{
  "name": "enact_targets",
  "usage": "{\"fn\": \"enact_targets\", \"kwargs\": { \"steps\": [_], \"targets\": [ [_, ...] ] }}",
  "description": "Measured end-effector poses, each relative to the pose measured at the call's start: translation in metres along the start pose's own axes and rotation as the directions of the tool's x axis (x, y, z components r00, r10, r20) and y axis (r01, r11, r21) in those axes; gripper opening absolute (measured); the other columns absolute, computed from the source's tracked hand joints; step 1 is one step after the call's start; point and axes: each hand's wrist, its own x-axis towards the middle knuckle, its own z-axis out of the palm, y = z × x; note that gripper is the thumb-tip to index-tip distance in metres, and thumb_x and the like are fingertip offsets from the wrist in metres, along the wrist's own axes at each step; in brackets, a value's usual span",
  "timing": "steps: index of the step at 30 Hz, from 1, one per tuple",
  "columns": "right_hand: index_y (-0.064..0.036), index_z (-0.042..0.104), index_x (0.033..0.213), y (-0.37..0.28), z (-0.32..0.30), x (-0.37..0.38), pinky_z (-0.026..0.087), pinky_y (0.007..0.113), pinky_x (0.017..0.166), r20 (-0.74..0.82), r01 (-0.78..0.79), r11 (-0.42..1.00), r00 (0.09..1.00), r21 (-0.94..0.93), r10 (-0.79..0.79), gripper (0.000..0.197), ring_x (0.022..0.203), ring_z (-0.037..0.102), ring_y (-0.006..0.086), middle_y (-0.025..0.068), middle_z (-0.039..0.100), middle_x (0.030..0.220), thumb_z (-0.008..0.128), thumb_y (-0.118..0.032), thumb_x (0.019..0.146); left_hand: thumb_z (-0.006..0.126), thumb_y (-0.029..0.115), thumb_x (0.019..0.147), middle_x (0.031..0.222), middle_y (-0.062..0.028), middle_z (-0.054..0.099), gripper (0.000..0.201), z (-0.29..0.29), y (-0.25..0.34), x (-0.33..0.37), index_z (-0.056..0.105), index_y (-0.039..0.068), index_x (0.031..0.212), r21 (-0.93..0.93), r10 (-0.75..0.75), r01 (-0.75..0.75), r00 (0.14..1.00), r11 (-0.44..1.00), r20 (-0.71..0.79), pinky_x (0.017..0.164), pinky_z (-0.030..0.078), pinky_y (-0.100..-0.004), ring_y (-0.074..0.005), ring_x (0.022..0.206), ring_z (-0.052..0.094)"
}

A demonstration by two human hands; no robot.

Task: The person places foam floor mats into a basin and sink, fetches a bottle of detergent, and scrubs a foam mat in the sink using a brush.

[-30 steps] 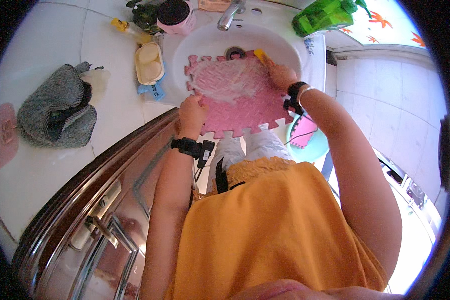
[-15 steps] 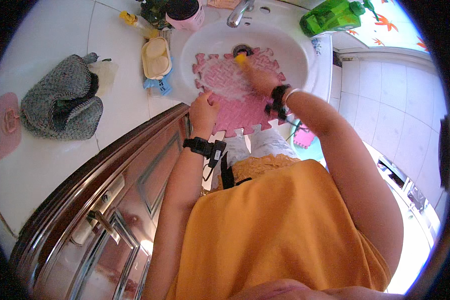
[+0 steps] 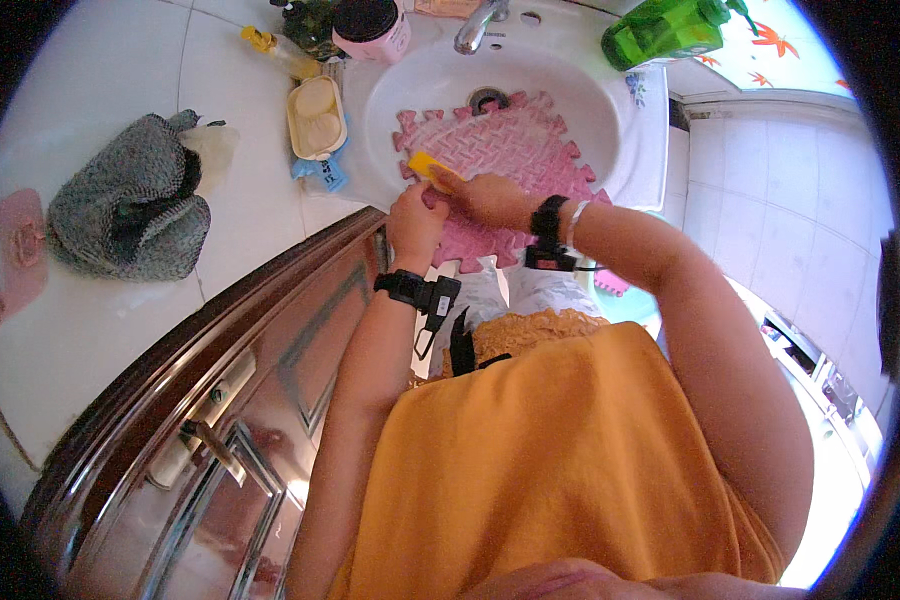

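Note:
A pink foam puzzle mat with toothed edges and a ridged, sudsy surface lies tilted in the white sink, its near part hanging over the front rim. My left hand is closed on the mat's left edge. Just right of it, my right hand grips a small yellow block against the mat's left side; whether it is a brush or a sponge I cannot make out. The two hands nearly touch. Black bands with small devices are on both wrists.
A chrome faucet rises behind the basin. A soap dish, a pink jar with a dark lid and a grey cloth are to the left. A green pump bottle lies at the right. A brown door stands close on the left.
My right hand has brought the yellow block from near the drain toward the left edge, beside my left hand. The mat has shifted slightly, and its suds look thinner.

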Motion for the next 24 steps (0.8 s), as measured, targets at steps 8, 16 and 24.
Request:
{"fn": "enact_targets", "kwargs": {
  "steps": [8, 16, 24],
  "targets": [
    [-0.0272, 0.016, 0.138, 0.067, 0.018, 0.032, 0.045, 0.047, 0.067, -0.215, -0.148, 0.973, 0.97, -0.175, 0.109, 0.051, 0.078, 0.06, 0.0401, 0.0258, 0.059, 0.085, 0.036, -0.028, 0.091, 0.06, 0.024, 0.068, 0.092, -0.0161, 0.062, 0.033, 0.002, 0.016, -0.006, 0.063, 0.01, 0.097, 0.072, 0.022, -0.025, 0.999, 0.997, 0.037, 0.073, 0.047, -0.0434, -0.0338, 0.085, 0.059],
    [-0.0138, 0.022, 0.135, 0.053, -0.009, 0.04, 0.045, 0.048, 0.063, -0.315, -0.1, 0.99, 0.947, -0.103, 0.063, 0.05, 0.075, 0.06, 0.0396, 0.0249, 0.06, 0.087, 0.038, -0.017, 0.087, 0.061, 0.026, 0.07, 0.087, -0.0148, 0.063, 0.033, -0.004, 0.01, -0.01, 0.058, 0.012, 0.099, 0.091, -0.012, 0.009, 0.999, 0.996, 0.036, 0.069, 0.047, -0.0447, -0.0355, 0.08, 0.06],
    [-0.0113, 0.022, 0.135, 0.021, -0.011, 0.018, 0.046, 0.047, 0.057, -0.051, 0.064, 0.981, 0.996, -0.182, -0.074, 0.055, 0.068, 0.061, 0.0367, 0.0216, 0.061, 0.076, 0.042, -0.014, 0.083, 0.062, 0.025, 0.07, 0.089, -0.018, 0.062, 0.045, -0.012, 0.004, 0.003, 0.044, 0.005, 0.106, 0.047, -0.123, 0.12, 0.988, 0.992, 0.09, 0.069, 0.047, -0.0454, -0.0362, 0.082, 0.059]
  ]
}}
